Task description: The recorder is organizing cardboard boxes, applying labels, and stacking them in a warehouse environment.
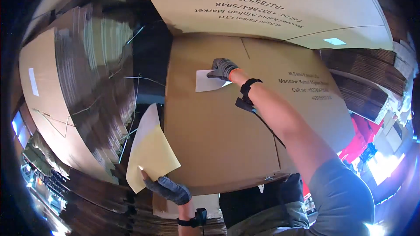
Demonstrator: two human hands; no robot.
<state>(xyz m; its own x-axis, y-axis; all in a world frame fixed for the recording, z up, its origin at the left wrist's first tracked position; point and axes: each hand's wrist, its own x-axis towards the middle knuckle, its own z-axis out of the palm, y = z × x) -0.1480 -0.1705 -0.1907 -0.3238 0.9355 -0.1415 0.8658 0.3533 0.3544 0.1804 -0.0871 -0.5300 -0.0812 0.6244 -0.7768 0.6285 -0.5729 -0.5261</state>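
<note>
A large brown flattened cardboard box (210,135) with printed lettering lies in front of me. My right hand (223,68), in a grey knitted glove with an orange cuff, is closed on a white paper label (204,84). The label's left part rests against the box, while its lower right edge curls up. At the lower left, my left hand (168,190), also gloved, grips a pale yellow and white sheet (153,155) by its bottom edge. This sheet bends upward beside the box's left edge.
Another printed cardboard panel (271,0) rises at the far side, with a small pale label (334,41) on it. Stacks of flattened cardboard (94,70) stand at the left, bound with string, and more cardboard (361,78) lies at the right. Something red (361,135) shows beyond.
</note>
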